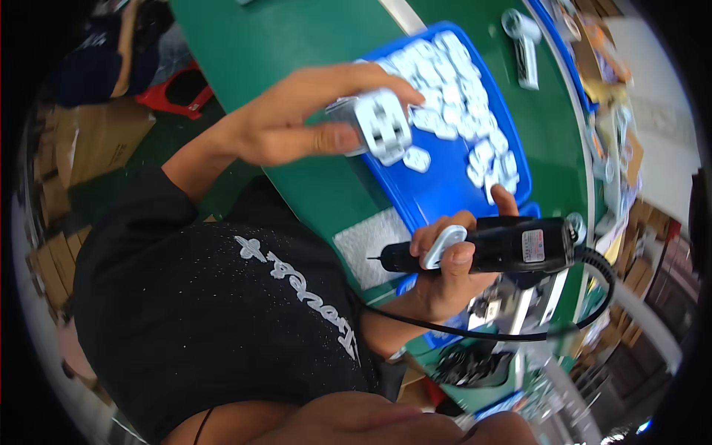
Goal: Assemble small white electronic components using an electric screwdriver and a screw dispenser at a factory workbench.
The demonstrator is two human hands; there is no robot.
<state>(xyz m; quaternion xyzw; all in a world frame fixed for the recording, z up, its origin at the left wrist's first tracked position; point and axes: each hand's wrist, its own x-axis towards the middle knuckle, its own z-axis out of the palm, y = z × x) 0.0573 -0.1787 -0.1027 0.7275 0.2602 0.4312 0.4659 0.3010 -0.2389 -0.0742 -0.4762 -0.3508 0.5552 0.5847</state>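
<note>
In my left hand point(297, 119) is a small boxy white-and-grey housing point(383, 126) with dark slots on its face, pinched between thumb and fingers. It is held over the near edge of a blue tray point(437, 196). Many small white plastic pieces point(445, 81) lie heaped in that tray. My right hand point(452, 274) is wrapped round a black electric screwdriver point(489, 245), its thin bit pointing left. A white oval piece point(445, 246) with a hole is also gripped by the right fingers, against the screwdriver's body.
A black cable point(475, 335) loops from the screwdriver back past my right forearm. A pale textured mat point(363, 245) lies on the green table point(297, 37). Past the tray rests a white cylindrical object point(525, 52). Another person point(104, 55) and a cardboard box point(107, 141) are at far left.
</note>
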